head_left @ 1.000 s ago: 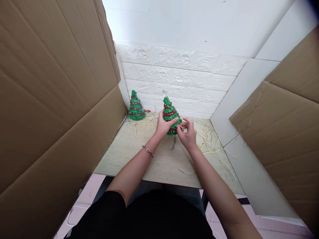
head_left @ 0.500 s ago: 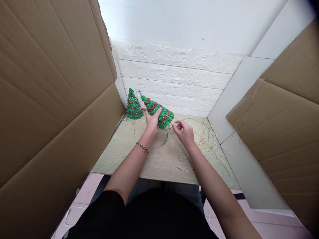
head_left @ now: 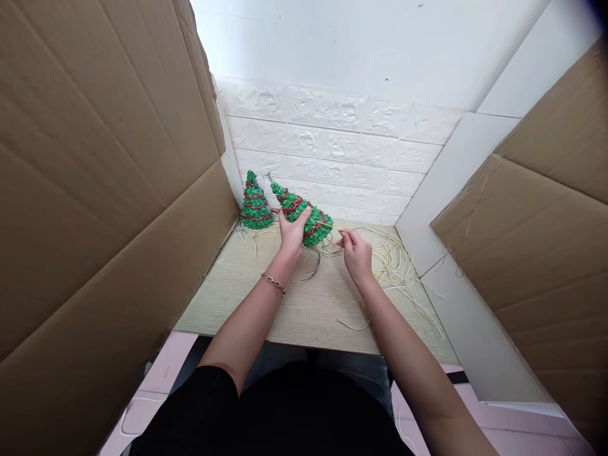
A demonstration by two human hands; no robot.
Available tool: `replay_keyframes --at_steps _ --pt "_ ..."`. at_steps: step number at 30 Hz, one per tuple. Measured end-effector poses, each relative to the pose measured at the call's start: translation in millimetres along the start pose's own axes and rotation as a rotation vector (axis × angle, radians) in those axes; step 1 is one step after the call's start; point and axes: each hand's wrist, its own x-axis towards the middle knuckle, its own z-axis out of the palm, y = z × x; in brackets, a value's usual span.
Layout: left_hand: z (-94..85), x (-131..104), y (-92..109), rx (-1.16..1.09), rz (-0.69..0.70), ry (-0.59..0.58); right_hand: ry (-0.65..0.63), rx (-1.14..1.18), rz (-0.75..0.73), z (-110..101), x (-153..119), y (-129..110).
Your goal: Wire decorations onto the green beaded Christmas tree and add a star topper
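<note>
My left hand (head_left: 292,231) is wrapped round a small green beaded Christmas tree (head_left: 319,223) with red garland, tilted so its tip points up and to the left. From the tree's lower side a pale yellow cord (head_left: 332,226) runs taut to my right hand (head_left: 355,250), whose thumb and fingers pinch its end. A silver star (head_left: 267,178) shows by the tip of the held tree. Just left of it, a second beaded Christmas tree (head_left: 257,204) stands upright on the table. Dark wires hang below the held tree.
Loose yellow and white cords (head_left: 396,259) lie tangled on the right of the wooden table (head_left: 304,310). Tall cardboard sheets (head_left: 114,171) wall in the left side, and another cardboard sheet (head_left: 527,253) the right. A white brick-patterned wall (head_left: 332,139) closes the back.
My right hand has drawn back to the right from the tree, and the yellow cord is now stretched straight between them. My left hand keeps its hold on the tree.
</note>
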Motion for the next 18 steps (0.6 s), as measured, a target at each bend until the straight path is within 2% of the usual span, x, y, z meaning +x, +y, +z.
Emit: replay_keyframes --at_steps 5,10,13,18 --pt "-0.7 -1.6 -1.3 0.111 0.049 -0.057 0.159 -0.033 -0.108 -6.1 2.8 -1.2" --pt "-3.6 -2.5 -1.8 0.276 0.135 -0.151 0.243 -0.093 -0.124 -11.1 2.5 -3.0" --pt "-3.8 -3.5 -1.4 0.355 0.162 -0.182 0.246 -0.174 -0.263 -13.9 2.1 -6.8" --pt "-0.6 -6.3 0.0 0.339 0.094 -0.273 0.192 -0.344 -0.437 -14.2 2.8 -8.4"
